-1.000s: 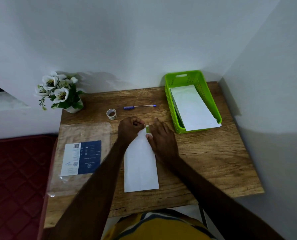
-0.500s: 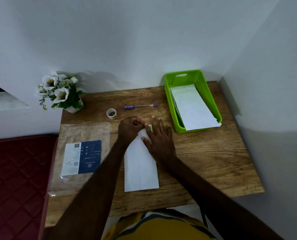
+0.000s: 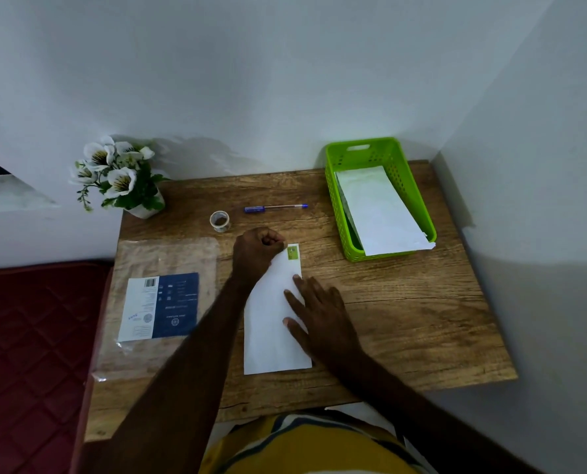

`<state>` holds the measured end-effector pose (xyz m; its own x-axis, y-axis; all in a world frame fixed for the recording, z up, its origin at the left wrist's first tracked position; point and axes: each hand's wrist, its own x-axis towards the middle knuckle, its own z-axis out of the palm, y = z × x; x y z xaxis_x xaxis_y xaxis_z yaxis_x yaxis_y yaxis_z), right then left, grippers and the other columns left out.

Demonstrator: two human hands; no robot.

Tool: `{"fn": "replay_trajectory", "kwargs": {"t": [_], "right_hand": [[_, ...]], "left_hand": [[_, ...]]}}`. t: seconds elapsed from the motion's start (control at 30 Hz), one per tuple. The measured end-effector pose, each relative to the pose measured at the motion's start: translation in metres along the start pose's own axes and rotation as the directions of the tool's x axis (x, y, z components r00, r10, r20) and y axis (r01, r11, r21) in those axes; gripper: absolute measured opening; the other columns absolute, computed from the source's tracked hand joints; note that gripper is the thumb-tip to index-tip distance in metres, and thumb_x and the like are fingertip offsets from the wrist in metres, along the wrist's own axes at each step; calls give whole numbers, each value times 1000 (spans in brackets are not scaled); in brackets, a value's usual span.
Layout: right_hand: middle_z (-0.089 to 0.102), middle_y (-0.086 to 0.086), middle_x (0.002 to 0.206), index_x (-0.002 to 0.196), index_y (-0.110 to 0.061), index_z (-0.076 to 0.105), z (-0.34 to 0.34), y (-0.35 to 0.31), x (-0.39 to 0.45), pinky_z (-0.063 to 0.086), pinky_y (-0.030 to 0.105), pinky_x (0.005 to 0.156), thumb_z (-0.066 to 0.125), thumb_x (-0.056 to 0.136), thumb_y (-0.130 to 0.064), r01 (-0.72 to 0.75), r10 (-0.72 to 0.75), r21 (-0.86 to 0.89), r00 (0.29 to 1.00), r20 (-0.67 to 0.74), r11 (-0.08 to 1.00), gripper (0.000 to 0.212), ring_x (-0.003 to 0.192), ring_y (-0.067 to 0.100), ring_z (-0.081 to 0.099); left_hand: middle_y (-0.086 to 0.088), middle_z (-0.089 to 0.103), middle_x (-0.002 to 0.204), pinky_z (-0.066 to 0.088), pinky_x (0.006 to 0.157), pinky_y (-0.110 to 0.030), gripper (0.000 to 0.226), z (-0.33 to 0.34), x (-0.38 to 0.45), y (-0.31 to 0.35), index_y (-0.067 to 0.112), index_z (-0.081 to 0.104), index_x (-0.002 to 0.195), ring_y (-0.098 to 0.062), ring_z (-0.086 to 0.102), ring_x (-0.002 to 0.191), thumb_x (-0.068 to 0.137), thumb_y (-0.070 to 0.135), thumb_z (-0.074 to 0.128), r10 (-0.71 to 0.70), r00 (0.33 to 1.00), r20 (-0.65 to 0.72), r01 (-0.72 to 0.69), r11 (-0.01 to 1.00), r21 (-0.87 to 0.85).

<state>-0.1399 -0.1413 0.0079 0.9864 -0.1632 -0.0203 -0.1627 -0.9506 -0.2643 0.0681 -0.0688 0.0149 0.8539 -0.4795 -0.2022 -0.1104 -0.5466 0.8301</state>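
Observation:
A white envelope [image 3: 268, 323] lies lengthwise on the wooden table [image 3: 405, 302] in front of me. A small green stamp [image 3: 292, 252] sits at its far right corner. My left hand [image 3: 258, 251] is curled into a fist at the envelope's far left corner, knuckles down beside the stamp; nothing shows inside it. My right hand [image 3: 316, 309] lies flat with straight fingers on the envelope's right edge, about halfway along.
A green plastic basket [image 3: 398, 155] at the back right holds white envelopes [image 3: 377, 210]. A blue pen [image 3: 275, 208] and a small tape roll [image 3: 220, 221] lie behind the envelope. A clear plastic sleeve with a blue-white card [image 3: 162, 306] is on the left, a flower pot [image 3: 121, 176] at back left.
My right hand has slid back from the stamp corner towards me along the envelope, uncovering the stamp. My left fist has stayed at the far corner.

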Motion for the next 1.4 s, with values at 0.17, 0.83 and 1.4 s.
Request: {"fn": "replay_trajectory", "kwargs": {"t": [0.17,0.83,1.4], "right_hand": [[28,5,166,151,-27,43,13,-3,-28,31,64,115,37,101,-54,98,-94,-53,994,60,994,58,150,30,33],[23,7,168,156,-25,36,12,-2,-33,29,64,116,32,103,-55,132,-121,-103,987,107,986,61,152,32,29],[75,-4,114,119,-18,70,-65,-2,19,59,26,74,72,94,-24,-532,386,836,805,450,135,26,93,9,73]], "left_hand": [[5,73,88,53,54,-20,13,-1,0,0,26,73,88,-15,71,78,90,13,76,-21,998,-62,13,993,-118],[1,67,112,49,90,-38,31,-37,-13,-27,21,70,102,-19,58,107,91,51,70,97,994,-50,-67,903,425],[2,79,95,63,70,-32,16,-61,-16,4,21,75,106,-19,77,86,91,27,76,-303,953,21,274,828,-489]]}}
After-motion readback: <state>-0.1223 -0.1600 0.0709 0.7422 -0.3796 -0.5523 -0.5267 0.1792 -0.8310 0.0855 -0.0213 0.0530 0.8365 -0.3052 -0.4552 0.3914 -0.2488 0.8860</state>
